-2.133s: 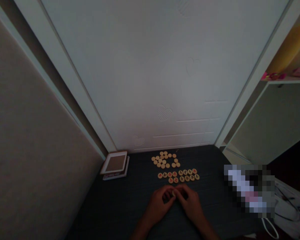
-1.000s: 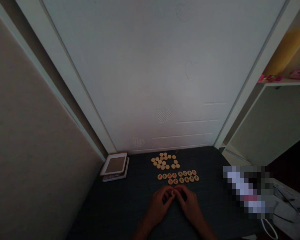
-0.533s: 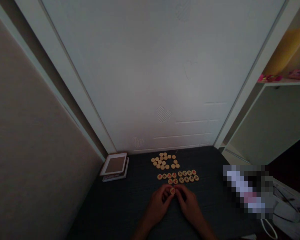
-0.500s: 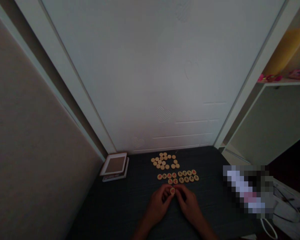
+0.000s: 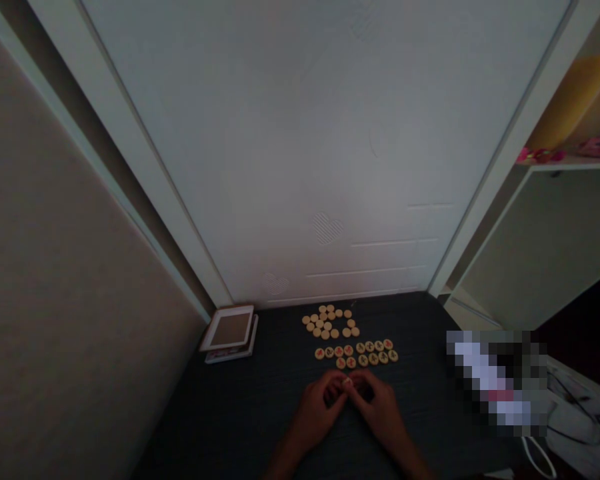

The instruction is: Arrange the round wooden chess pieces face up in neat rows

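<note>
My left hand (image 5: 320, 405) and my right hand (image 5: 377, 404) meet fingertip to fingertip over the near part of the dark table. Pinched between them is a round wooden Chinese chess piece (image 5: 348, 381), mostly covered by the fingers, with just a pale sliver showing. Just beyond the fingertips lie two rows of face-up Chinese chess pieces (image 5: 369, 347), marked with red or dark characters. Farther back, a loose cluster of blank-side-up pieces (image 5: 325, 326) lies flat.
A white-framed flat object (image 5: 230, 329) rests on another one at the table's back left. White panelling (image 5: 300, 167) rises behind the dark table (image 5: 260, 413). At the right are a blurred-out object (image 5: 490, 383), a white cable (image 5: 537, 459) and a shelf (image 5: 575, 163).
The held piece's red-marked face showed between the fingers before; now it is turned and mostly covered. My right fingers have closed in against the left. The pieces on the table stayed put.
</note>
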A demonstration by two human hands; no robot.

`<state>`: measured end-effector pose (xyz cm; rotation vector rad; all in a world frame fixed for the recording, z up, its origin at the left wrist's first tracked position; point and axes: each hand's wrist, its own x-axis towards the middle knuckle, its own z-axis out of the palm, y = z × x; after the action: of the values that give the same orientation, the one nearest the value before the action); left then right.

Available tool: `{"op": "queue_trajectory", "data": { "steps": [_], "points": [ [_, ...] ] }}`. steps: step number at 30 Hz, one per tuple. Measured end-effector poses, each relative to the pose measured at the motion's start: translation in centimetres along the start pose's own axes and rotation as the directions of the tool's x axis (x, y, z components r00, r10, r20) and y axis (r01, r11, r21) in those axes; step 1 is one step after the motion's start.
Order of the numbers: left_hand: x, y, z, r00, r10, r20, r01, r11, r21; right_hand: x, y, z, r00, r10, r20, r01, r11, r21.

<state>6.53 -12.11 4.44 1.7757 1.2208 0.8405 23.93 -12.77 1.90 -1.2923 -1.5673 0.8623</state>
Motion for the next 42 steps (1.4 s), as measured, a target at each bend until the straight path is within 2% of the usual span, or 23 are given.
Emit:
{"op": "queue_trajectory", "data": {
  "steps": [8, 14, 30, 36, 42],
  "points": [
    [0.0, 0.1, 0.1, 1.000, -0.028, 0.003, 0.027, 0.999, 0.039, 0.0, 0.2, -0.1, 0.999, -0.041, -0.036, 0.041, 0.999, -0.003],
    [0.0, 0.3, 0.2, 1.000, 0.001, -0.024, 0.000, 1.000, 0.013, -0.1, 0.3, -0.1, 0.997, -0.072, -0.016, 0.072, 0.997, -0.003],
    [0.1, -0.4, 0.5, 0.998, 0.022, -0.063, -0.021, 1.000, 0.010, -0.2, 0.0, -0.2, 0.999, -0.039, 0.031, 0.039, 0.999, 0.000],
    [0.1, -0.6, 0.3, 0.999, -0.002, -0.032, 0.002, 1.000, 0.007, -0.3, 0.0, -0.2, 0.998, -0.045, 0.040, 0.046, 0.998, -0.033],
    [0.0, 0.1, 0.1, 0.999, 0.040, -0.022, -0.041, 0.999, -0.034, -0.3, 0.3, 0.0, 0.998, -0.057, 0.030, 0.059, 0.997, -0.050]
  ]
}}
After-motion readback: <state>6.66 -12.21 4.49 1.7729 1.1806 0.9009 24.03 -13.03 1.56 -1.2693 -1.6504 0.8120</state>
